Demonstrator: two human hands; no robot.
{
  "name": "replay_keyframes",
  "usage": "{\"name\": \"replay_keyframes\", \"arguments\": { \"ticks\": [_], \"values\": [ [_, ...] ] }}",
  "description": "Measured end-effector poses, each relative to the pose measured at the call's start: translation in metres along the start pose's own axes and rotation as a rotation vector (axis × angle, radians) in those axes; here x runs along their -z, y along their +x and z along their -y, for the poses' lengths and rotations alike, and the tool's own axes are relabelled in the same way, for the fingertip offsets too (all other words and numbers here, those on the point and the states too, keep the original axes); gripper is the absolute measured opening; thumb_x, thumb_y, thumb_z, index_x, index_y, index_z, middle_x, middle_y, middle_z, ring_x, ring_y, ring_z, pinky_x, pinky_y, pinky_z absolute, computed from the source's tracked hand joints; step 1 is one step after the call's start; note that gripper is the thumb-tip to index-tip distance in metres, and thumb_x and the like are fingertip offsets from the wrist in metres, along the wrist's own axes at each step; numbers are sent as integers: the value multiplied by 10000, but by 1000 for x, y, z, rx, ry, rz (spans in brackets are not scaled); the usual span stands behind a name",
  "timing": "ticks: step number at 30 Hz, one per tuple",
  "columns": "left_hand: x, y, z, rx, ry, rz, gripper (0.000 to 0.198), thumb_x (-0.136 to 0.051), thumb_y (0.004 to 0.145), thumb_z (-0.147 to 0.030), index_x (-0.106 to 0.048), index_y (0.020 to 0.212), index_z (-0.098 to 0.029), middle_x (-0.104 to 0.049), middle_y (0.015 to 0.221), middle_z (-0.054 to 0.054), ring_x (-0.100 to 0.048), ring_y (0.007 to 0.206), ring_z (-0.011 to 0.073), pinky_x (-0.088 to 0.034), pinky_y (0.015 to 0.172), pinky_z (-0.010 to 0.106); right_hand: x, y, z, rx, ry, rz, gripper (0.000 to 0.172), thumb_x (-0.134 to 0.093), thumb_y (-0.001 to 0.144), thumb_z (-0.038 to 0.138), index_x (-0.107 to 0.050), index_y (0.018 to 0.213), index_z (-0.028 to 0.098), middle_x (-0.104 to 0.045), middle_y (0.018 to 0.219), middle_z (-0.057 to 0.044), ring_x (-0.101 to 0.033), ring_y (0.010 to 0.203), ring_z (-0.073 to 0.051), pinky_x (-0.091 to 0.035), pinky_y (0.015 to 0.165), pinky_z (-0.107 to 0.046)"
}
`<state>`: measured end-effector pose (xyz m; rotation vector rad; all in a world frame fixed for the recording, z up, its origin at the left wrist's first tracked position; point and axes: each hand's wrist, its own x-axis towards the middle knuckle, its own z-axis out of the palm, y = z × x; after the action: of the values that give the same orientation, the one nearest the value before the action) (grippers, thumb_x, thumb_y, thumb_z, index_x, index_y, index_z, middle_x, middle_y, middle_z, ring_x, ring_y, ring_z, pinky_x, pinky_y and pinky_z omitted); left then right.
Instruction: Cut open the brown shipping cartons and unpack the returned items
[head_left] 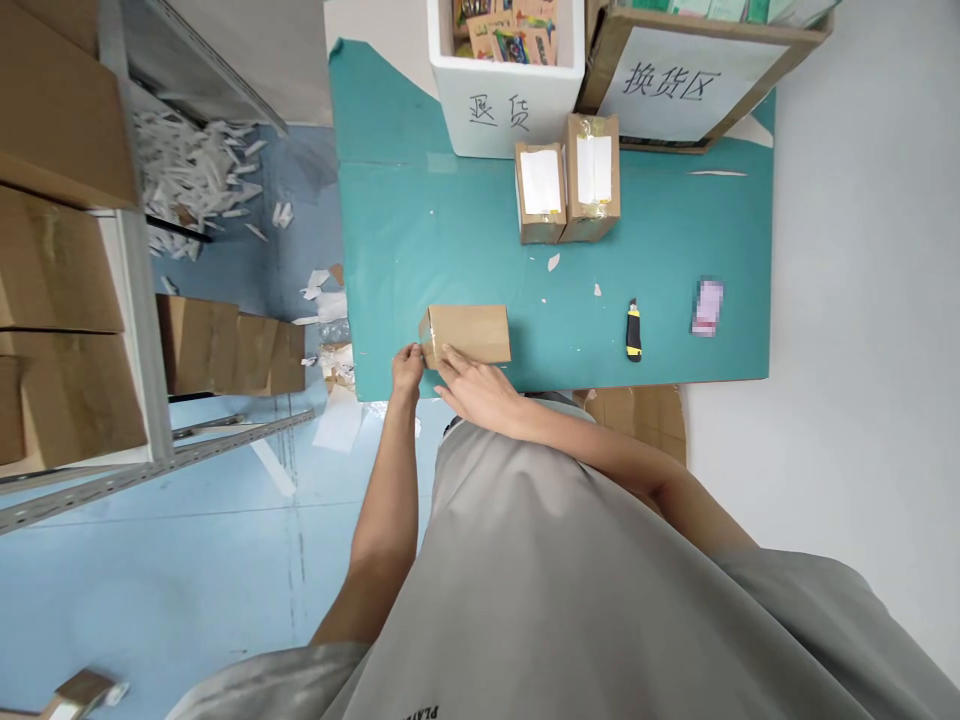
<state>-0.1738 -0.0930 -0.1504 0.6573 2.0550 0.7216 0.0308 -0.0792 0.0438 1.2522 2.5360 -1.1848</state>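
The white box [510, 135] bears the handwritten characters 退货 on its front. The white sheet [679, 85] on the cardboard carton [607, 62] reads 换货区, also handwritten. Dark lettering on the grey shirt [525, 560] seems to begin "PLAY"; the rest is unclear. Labels [541, 182] on two small boxes [540, 234] are unreadable.

carton [476, 332]: on the table [420, 230], at its near edge, left of the knife [634, 335]
knife: left of the blurred object [707, 307]
two boxes [589, 170]: behind and right of the carton, before the tub [501, 105]
tub: packets [517, 35] inside, left of the bin [679, 85]
shelf [146, 330]: left of the table
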Motion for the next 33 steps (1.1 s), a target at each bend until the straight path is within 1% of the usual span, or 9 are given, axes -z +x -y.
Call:
{"name": "replay_keyframes", "arguments": {
  "ticks": [4, 7, 10, 15, 20, 22, 26, 29, 33],
  "values": [
    [-4, -11, -5, 58, -44, -38, 353, -601, 1019, -323, -770, 1258, -125, -835, 1266, 149, -739, 1303, 296, -584, 1167, 448, -1, -14, -34, -119, 148, -153, 600, -572, 1161, 429, -530, 1736, 264, -365, 1886, -98, -715, 1464, -340, -646, 1170, -473],
    [-11, -24, -14, 59, -120, -13, 370, -666, 976, -304, -782, 1273, -115, -844, 1276, 155, -760, 1289, 297, -587, 1169, 457, -5, -31, -84, -244, 339, -364, 552, -623, 1133, 472, -638, 1657, 300, -602, 1738, -72, -772, 1382, -300, -662, 1127, -414],
    [-26, -37, -30, 27, -194, 100, 370, -752, 899, -263, -809, 1227, -102, -855, 1267, 161, -782, 1244, 303, -599, 1163, 459, -10, -43, -142, -432, 435, -512, 478, -681, 1096, 450, -741, 1534, 267, -807, 1473, -103, -834, 1248, -319, -654, 1110, -444],
    [-56, -52, -63, -98, -105, 187, 366, -818, 866, -252, -837, 1202, -108, -848, 1282, 170, -797, 1219, 326, -629, 1140, 471, -13, -42, -209, -669, 548, -594, 437, -711, 1042, 347, -791, 1412, 129, -851, 1341, -196, -835, 1244, -345, -626, 1136, -468],
    [-63, -48, -77, -322, 20, 114, 410, -780, 918, -240, -823, 1314, -144, -793, 1424, 157, -756, 1325, 297, -622, 1152, 424, -13, -38, -228, -592, 525, -708, 498, -705, 1015, 317, -781, 1473, 136, -845, 1364, -176, -806, 1288, -311, -628, 1116, -416],
    [-64, -44, -73, -354, 36, 100, 415, -786, 914, -227, -818, 1320, -148, -787, 1438, 161, -752, 1336, 296, -612, 1163, 424, -18, -37, -231, -585, 479, -727, 524, -688, 1017, 327, -770, 1504, 153, -846, 1355, -174, -825, 1192, -300, -635, 1079, -410],
    [-71, -43, -54, -180, 87, 131, 375, -809, 863, -195, -835, 1234, -144, -810, 1383, 187, -799, 1244, 331, -607, 1163, 477, -38, -38, -236, -683, 367, -609, 399, -711, 972, 314, -868, 1313, 178, -887, 1174, -146, -836, 991, -305, -626, 1036, -426],
    [-77, -47, -38, -92, 95, 175, 372, -816, 788, -139, -846, 1158, -142, -843, 1287, 193, -811, 1221, 352, -622, 1136, 489, -55, -40, -238, -759, 382, -496, 344, -724, 927, 254, -886, 1225, 196, -899, 1079, -125, -843, 990, -319, -628, 1005, -426],
    [-80, -53, -29, -72, 75, 181, 415, -764, 776, -103, -838, 1182, -147, -864, 1214, 178, -822, 1205, 347, -656, 1084, 487, -61, -40, -238, -747, 453, -504, 307, -743, 906, 218, -890, 1175, 196, -902, 1105, -130, -851, 1051, -319, -625, 1046, -434]
  ]
}}
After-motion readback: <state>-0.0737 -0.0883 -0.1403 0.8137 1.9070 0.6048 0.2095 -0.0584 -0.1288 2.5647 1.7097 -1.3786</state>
